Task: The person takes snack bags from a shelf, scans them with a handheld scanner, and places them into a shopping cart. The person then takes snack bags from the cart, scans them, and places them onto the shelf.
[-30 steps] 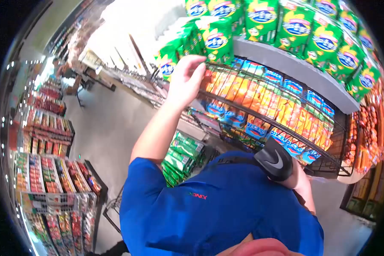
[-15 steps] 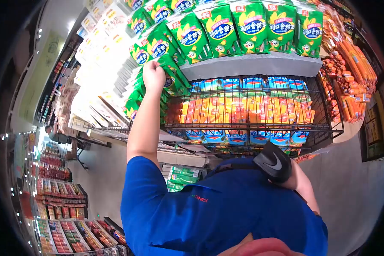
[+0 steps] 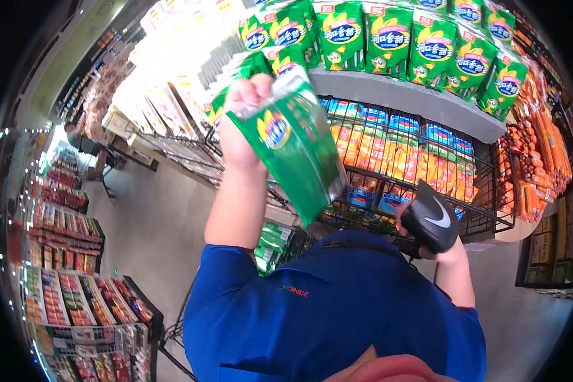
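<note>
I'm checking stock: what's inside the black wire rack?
Orange packets and blue packets show; the green pack held in the left hand hides whatever is at its left end.

Packet (image 3: 299, 149) in left hand (image 3: 243, 130) before ledge (image 3: 404, 95)

A green bag (image 3: 305, 162) with a yellow-and-blue print hangs tilted from the left hand (image 3: 234, 141). A black scanner (image 3: 430, 221) sits in the right hand (image 3: 449, 253).

This is a shop, shown by identical green packets (image 3: 390, 39) standing in rows, a wire rack (image 3: 488, 160) of orange packs (image 3: 419, 167), and stocked shelving (image 3: 153, 318) beside the grey floor (image 3: 162, 216).
</note>
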Available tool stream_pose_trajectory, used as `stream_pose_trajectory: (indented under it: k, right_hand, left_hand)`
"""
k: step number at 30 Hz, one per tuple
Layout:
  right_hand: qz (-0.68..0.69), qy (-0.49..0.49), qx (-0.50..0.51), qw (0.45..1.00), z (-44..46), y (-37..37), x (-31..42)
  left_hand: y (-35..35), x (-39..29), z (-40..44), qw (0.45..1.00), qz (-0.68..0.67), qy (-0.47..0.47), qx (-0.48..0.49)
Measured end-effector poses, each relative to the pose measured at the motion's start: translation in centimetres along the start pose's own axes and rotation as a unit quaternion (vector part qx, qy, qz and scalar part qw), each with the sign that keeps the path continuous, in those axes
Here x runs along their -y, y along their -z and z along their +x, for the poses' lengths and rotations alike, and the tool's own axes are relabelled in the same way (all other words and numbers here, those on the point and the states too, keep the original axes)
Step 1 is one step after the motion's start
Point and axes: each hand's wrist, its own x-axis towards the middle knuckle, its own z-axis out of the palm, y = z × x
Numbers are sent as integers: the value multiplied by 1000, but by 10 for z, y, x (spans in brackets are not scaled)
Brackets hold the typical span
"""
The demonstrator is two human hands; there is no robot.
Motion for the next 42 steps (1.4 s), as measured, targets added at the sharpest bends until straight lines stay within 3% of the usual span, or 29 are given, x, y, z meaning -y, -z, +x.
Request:
stream_pose_trajectory:
  k: [2, 3, 4, 8, 9, 11, 13, 15, 17, 19, 21, 23, 24, 26, 27, 29, 31, 33, 36, 39, 42]
  right_hand:
    - [-11, 89, 73, 993, 26, -22, 11]
    - [79, -113, 47, 989, 27, -30, 12]
    - [73, -120, 55, 989, 31, -35, 9]
    - [165, -104, 300, 934, 61, -47, -11]
    - [162, -111, 317, 928, 63, -54, -7]
    - [149, -275, 219, 924, 58, -69, 2]
    - [149, -244, 251, 925, 58, -70, -12]
    - [46, -56, 246, 967, 58, -73, -21]
    - [-6, -43, 257, 965, 60, -75, -21]
    - [-45, 47, 265, 962, 68, -82, -17]
    - [-101, 33, 242, 964, 67, -85, -20]
    - [48, -25, 195, 979, 67, -89, -32]
    - [50, -37, 251, 966, 76, -89, -28]
    - [51, -85, 230, 968, 78, -100, -20]
    - [48, -129, 210, 968, 76, -105, -20]
    - [35, -141, 219, 965, 72, -106, -32]
    - [95, -174, 199, 960, 71, -116, -25]
    - [64, -164, 185, 967, 69, -119, -20]
    - [-118, -112, 163, 973, 56, -112, -32]
    - [-130, -195, 158, 959, 51, -123, -36]
    - [-82, -205, 159, 962, 51, -136, -38]
  left_hand:
    - [-17, 18, -18, 998, -61, -23, 7]
    - [-24, 22, -27, 996, -87, -18, 17]
    - [-30, 27, -35, 994, -101, -25, 17]
    - [-40, 38, -55, 989, -138, -55, -14]
    - [-41, 35, -60, 986, -158, -51, -32]
    - [-27, 26, -68, 983, -174, -50, -30]
    - [-17, 19, -81, 980, -194, -39, -27]
    - [-12, 13, -92, 987, -123, -56, -84]
    - [-16, 3, -103, 986, -54, -62, -147]
    - [-22, -8, -115, 962, 77, -62, -254]
    - [-14, -6, -137, 953, 64, -23, -296]
    - [-14, 2, -159, 969, -7, 33, -245]
    - [-12, 10, -174, 968, -7, 36, -248]
    - [-9, 26, -200, 974, 88, 115, -173]
    - [-11, 26, -202, 973, 84, 123, -176]
    - [-16, 22, -202, 927, 151, 209, -274]
    - [-14, 17, -204, 931, 87, 204, -289]
    - [-5, 11, -206, 940, -14, 131, -315]
    - [7, -4, -212, 924, -28, 127, -359]
    - [18, -9, -223, 912, -42, 110, -393]
    - [27, -11, -232, 910, -89, 113, -388]
